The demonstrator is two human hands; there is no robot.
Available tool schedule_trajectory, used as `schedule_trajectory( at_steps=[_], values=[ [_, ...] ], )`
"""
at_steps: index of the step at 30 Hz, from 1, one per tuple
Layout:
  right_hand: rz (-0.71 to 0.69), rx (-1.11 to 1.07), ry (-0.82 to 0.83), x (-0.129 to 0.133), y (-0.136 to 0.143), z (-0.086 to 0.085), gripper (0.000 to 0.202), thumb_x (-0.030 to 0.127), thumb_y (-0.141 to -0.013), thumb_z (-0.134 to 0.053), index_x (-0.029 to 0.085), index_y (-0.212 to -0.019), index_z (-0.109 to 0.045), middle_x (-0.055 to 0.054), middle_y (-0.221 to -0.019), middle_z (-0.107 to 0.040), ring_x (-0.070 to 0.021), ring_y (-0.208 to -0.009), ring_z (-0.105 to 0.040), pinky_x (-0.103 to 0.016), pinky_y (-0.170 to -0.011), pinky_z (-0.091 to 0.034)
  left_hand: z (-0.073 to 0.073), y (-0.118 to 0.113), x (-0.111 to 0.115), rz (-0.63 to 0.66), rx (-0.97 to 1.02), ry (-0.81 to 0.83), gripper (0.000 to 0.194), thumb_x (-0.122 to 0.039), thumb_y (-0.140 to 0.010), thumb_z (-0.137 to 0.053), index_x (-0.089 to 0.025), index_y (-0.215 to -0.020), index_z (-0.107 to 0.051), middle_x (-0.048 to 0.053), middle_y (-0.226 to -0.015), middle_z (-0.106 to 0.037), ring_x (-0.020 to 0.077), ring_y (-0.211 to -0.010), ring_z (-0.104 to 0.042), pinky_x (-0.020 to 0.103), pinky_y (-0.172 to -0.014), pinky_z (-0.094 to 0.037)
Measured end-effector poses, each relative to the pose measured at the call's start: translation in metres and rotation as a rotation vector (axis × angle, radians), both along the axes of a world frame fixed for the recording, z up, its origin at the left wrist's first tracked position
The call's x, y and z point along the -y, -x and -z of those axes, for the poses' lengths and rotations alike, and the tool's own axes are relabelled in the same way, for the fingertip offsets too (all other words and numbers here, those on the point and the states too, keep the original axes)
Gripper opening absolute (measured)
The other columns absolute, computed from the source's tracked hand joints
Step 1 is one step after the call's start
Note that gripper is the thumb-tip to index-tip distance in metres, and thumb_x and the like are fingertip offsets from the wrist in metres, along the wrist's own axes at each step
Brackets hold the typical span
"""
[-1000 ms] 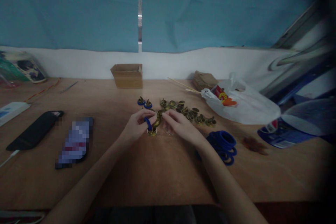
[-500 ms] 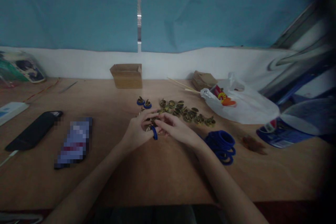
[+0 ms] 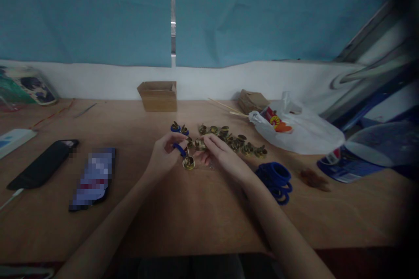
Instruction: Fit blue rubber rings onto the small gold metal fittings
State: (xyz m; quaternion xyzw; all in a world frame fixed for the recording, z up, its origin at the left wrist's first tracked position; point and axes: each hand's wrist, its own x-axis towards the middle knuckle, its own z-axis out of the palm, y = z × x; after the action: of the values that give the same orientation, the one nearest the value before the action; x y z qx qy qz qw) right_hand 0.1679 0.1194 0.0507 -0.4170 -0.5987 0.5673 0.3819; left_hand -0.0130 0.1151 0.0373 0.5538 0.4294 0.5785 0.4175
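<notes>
My left hand pinches a blue ring, with small brass pieces at its fingertips. My right hand has its fingers closed on a brass piece, close beside the left fingertips. Just below, between the hands, another brass piece shows. Two brass pieces with blue rings stand beyond my left hand. Several plain brass pieces lie in a loose group beyond my right hand. Right of my right wrist is a pile of blue rings.
An open cardboard box stands at the back. Two phones, one dark and one with a blurred screen, lie at left. At right are a white plastic bag, a brown packet and a blue container.
My left hand has shifted slightly left with the blue ring, and the fingertips have parted a little. A brass piece now shows below, between the hands.
</notes>
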Motion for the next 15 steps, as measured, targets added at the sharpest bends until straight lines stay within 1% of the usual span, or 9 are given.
schedule_trajectory(
  at_steps=[3,5,7,9,11,13,15],
  values=[
    [0.108,-0.075,-0.033,-0.001,-0.003,-0.006,0.029,0.050,-0.086,-0.053,0.022,-0.088,-0.046,0.000,-0.077,-0.067,-0.0118,-0.059,-0.061,-0.024,-0.056,-0.047,-0.003,0.004,-0.003,-0.063,-0.018,0.064,0.010,-0.024,-0.070,-0.069,-0.016,-0.075,-0.066,0.001,-0.071,-0.066,0.0125,-0.060,-0.060,0.022,-0.054,-0.047],
    [0.186,-0.104,-0.061,-0.001,-0.006,-0.009,0.033,0.052,-0.083,-0.056,0.022,-0.086,-0.045,-0.001,-0.078,-0.066,-0.0130,-0.062,-0.062,-0.025,-0.058,-0.048,-0.003,0.006,-0.005,-0.095,-0.029,0.096,0.008,-0.022,-0.069,-0.068,-0.016,-0.073,-0.066,0.000,-0.066,-0.065,0.0113,-0.054,-0.057,0.022,-0.051,-0.046],
    [0.284,-0.068,-0.122,0.000,-0.009,-0.010,0.034,0.053,-0.081,-0.059,0.022,-0.085,-0.045,-0.002,-0.080,-0.065,-0.0150,-0.066,-0.064,-0.027,-0.061,-0.049,0.000,0.007,-0.007,-0.105,-0.037,0.113,0.005,-0.018,-0.068,-0.067,-0.016,-0.072,-0.066,0.000,-0.063,-0.064,0.0111,-0.054,-0.057,0.021,-0.051,-0.046],
    [0.375,0.069,-0.239,0.004,-0.013,-0.009,0.033,0.051,-0.080,-0.061,0.021,-0.084,-0.046,-0.003,-0.082,-0.064,-0.0167,-0.072,-0.064,-0.029,-0.065,-0.050,0.003,0.007,-0.008,-0.098,-0.024,0.135,0.004,-0.015,-0.066,-0.067,-0.016,-0.070,-0.066,0.001,-0.062,-0.064,0.0110,-0.054,-0.057,0.020,-0.049,-0.046],
    [0.427,0.255,-0.366,0.013,-0.015,-0.006,0.031,0.048,-0.080,-0.062,0.021,-0.085,-0.048,-0.003,-0.082,-0.063,-0.0174,-0.074,-0.063,-0.029,-0.065,-0.049,0.007,0.008,-0.009,-0.077,-0.002,0.165,0.007,-0.015,-0.064,-0.069,-0.015,-0.071,-0.066,0.002,-0.065,-0.065,0.0111,-0.054,-0.057,0.019,-0.045,-0.045],
    [0.426,0.429,-0.440,0.026,-0.016,-0.002,0.029,0.045,-0.082,-0.061,0.021,-0.091,-0.050,-0.003,-0.082,-0.064,-0.0182,-0.074,-0.063,-0.028,-0.064,-0.048,0.009,0.008,-0.009,-0.048,0.020,0.192,0.011,-0.016,-0.063,-0.071,-0.015,-0.073,-0.065,0.003,-0.070,-0.066,0.0119,-0.055,-0.058,0.019,-0.043,-0.046],
    [0.366,0.575,-0.467,0.041,-0.013,0.003,0.027,0.042,-0.084,-0.060,0.021,-0.098,-0.051,-0.005,-0.086,-0.065,-0.0202,-0.075,-0.064,-0.030,-0.065,-0.048,0.009,0.007,-0.008,-0.021,0.043,0.210,0.015,-0.017,-0.063,-0.071,-0.015,-0.075,-0.064,0.004,-0.075,-0.066,0.0137,-0.059,-0.061,0.023,-0.045,-0.050]
  ],
)
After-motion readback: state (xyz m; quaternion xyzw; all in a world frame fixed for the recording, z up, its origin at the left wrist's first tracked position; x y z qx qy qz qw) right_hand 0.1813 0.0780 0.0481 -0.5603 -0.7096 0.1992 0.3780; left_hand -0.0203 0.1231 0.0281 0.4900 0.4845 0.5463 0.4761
